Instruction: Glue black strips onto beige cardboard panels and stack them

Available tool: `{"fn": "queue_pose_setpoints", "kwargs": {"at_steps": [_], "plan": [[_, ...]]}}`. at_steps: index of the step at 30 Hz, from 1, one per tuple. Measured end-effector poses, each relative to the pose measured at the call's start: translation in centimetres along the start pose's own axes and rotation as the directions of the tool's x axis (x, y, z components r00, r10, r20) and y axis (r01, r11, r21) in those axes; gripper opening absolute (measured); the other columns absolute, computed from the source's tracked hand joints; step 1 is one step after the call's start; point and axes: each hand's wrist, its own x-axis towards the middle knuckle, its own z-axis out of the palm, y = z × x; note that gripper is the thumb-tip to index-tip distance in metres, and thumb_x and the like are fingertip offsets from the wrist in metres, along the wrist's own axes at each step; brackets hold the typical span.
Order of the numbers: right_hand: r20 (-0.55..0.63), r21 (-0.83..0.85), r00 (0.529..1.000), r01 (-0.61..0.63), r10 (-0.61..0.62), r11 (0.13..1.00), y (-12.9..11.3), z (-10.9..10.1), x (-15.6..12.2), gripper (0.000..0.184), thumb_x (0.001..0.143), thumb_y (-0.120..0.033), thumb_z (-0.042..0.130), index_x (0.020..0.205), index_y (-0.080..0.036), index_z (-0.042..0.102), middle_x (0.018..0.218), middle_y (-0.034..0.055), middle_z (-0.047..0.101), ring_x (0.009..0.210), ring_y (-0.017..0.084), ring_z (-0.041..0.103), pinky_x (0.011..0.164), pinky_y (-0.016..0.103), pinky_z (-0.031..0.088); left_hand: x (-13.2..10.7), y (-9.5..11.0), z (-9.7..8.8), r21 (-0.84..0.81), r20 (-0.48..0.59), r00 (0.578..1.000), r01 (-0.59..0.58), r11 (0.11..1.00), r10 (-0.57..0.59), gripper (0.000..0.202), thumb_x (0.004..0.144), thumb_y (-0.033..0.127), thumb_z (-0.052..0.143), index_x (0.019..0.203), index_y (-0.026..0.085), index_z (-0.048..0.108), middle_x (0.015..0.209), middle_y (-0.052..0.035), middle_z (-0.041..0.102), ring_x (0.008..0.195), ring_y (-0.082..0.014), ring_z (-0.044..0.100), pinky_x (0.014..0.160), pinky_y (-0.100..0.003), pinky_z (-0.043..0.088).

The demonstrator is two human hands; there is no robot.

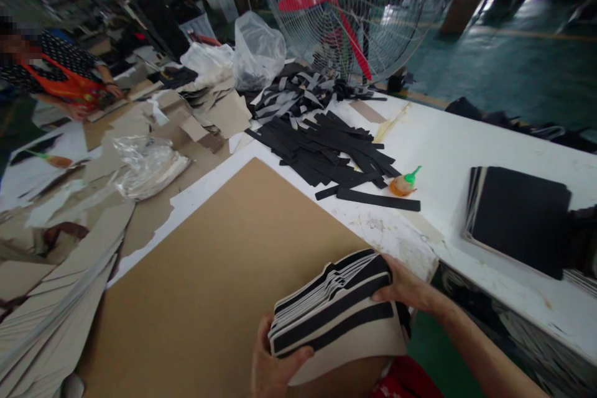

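Both hands hold a stack of beige flat pieces with black strips [333, 311] over the near edge of a brown cardboard sheet [224, 273]. My left hand [273, 367] grips the stack's near left corner, thumb on top. My right hand [403, 286] clasps its far right end, fingers closed over the edge. A heap of loose black strips [326, 149] lies farther back on the white table [466, 137], with a small orange glue bottle with a green nozzle [405, 183] beside it.
A pile of black sheets [517, 217] sits at the right. A large fan with red blades [349, 6] stands behind the table. Plastic bags [259, 50], grey strips and beige offcuts [69, 261] cover the left. Another person in a dotted top [60, 71] works at far left.
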Motion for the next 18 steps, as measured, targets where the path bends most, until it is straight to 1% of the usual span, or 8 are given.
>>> {"fn": "queue_pose_setpoints", "kwargs": {"at_steps": [1, 3, 5, 8, 11, 13, 16, 18], "plan": [[0.053, 0.137, 0.998, 0.034, -0.041, 0.99, 0.0, -0.2, -0.3, 0.075, 0.053, -0.034, 0.083, 0.121, -0.017, 0.057, 0.117, 0.0082, 0.066, 0.111, 0.029, 0.058, 0.099, 0.042, 0.044, -0.2, 0.2, -0.2, 0.021, 0.017, 1.0, -0.015, 1.0, 0.015, 0.072, 0.033, 0.037, 0.088, 0.096, 0.023, 0.057, 0.078, 0.0006, 0.071, 0.076, -0.0246, 0.067, 0.064, -0.03, 0.057], [0.116, 0.336, 0.991, 0.027, -0.069, 0.942, -0.1, -0.3, -0.9, 0.073, 0.056, -0.034, 0.083, 0.121, -0.017, 0.056, 0.117, 0.0078, 0.067, 0.112, 0.029, 0.059, 0.099, 0.041, 0.046, -0.4, 0.4, -0.4, 0.048, 0.041, 0.999, -0.036, 0.998, 0.034, 0.065, 0.035, 0.033, 0.086, 0.092, 0.024, 0.056, 0.075, 0.0017, 0.069, 0.073, -0.0236, 0.065, 0.062, -0.029, 0.056], [0.108, 0.41, 0.994, -0.019, -0.028, 0.912, -0.4, -0.3, -1.5, 0.071, 0.056, -0.035, 0.083, 0.12, -0.017, 0.056, 0.115, 0.0079, 0.068, 0.112, 0.029, 0.06, 0.098, 0.042, 0.048, -0.5, 0.8, -0.5, 0.072, 0.054, 0.997, -0.056, 0.996, 0.052, 0.063, 0.037, 0.033, 0.086, 0.092, 0.025, 0.056, 0.078, 0.0017, 0.069, 0.077, -0.0237, 0.065, 0.065, -0.029, 0.055], [0.078, 0.465, 0.997, -0.052, 0.018, 0.884, -1.5, -0.1, -2.4, 0.062, 0.061, -0.034, 0.082, 0.115, -0.019, 0.055, 0.108, 0.0064, 0.07, 0.102, 0.027, 0.064, 0.094, 0.042, 0.051, -0.2, 2.0, -0.8, 0.104, 0.055, 0.996, -0.081, 0.991, 0.075, 0.063, 0.039, 0.033, 0.085, 0.093, 0.025, 0.055, 0.08, 0.0015, 0.068, 0.078, -0.0232, 0.064, 0.066, -0.029, 0.054], [0.014, 0.46, 1.0, 0.003, -0.011, 0.888, -3.1, -0.2, -3.0, 0.054, 0.065, -0.034, 0.081, 0.11, -0.02, 0.055, 0.101, 0.0043, 0.07, 0.095, 0.024, 0.065, 0.086, 0.039, 0.054, 0.7, 3.7, -1.5, 0.094, -0.013, 0.994, -0.108, 0.99, 0.109, 0.064, 0.039, 0.031, 0.085, 0.093, 0.024, 0.053, 0.079, 0.0021, 0.065, 0.074, -0.0214, 0.062, 0.063, -0.028, 0.054], [-0.08, 0.375, 0.996, 0.065, -0.037, 0.925, -4.1, -0.3, -3.0, 0.053, 0.064, -0.035, 0.082, 0.108, -0.021, 0.056, 0.096, 0.0036, 0.069, 0.091, 0.024, 0.065, 0.081, 0.035, 0.055, 1.7, 4.2, -2.1, 0.085, -0.062, 0.986, -0.152, 0.985, 0.157, 0.066, 0.04, 0.032, 0.086, 0.096, 0.024, 0.052, 0.082, 0.0014, 0.065, 0.076, -0.0213, 0.062, 0.065, -0.028, 0.054], [-0.183, 0.25, 0.978, 0.149, -0.104, 0.957, -4.5, -0.2, -2.4, 0.056, 0.061, -0.036, 0.083, 0.108, -0.023, 0.057, 0.094, 0.0033, 0.068, 0.088, 0.023, 0.065, 0.079, 0.034, 0.055, 3.7, 3.3, -2.6, 0.076, -0.073, 0.95, -0.297, 0.952, 0.302, 0.078, 0.045, 0.036, 0.088, 0.111, 0.022, 0.051, 0.106, -0.005, 0.064, 0.099, -0.0257, 0.062, 0.083, -0.032, 0.054], [-0.183, 0.231, 0.971, 0.195, -0.155, 0.953, -4.0, 0.3, -1.7, 0.065, 0.06, -0.036, 0.083, 0.116, -0.023, 0.054, 0.104, 0.0058, 0.067, 0.095, 0.025, 0.064, 0.084, 0.036, 0.054, 5.0, 2.0, -2.5, 0.062, -0.009, 0.925, -0.378, 0.924, 0.379, 0.09, 0.05, 0.039, 0.087, 0.127, 0.02, 0.044, 0.122, -0.0099, 0.059, 0.115, -0.0281, 0.057, 0.096, -0.035, 0.05]]}}
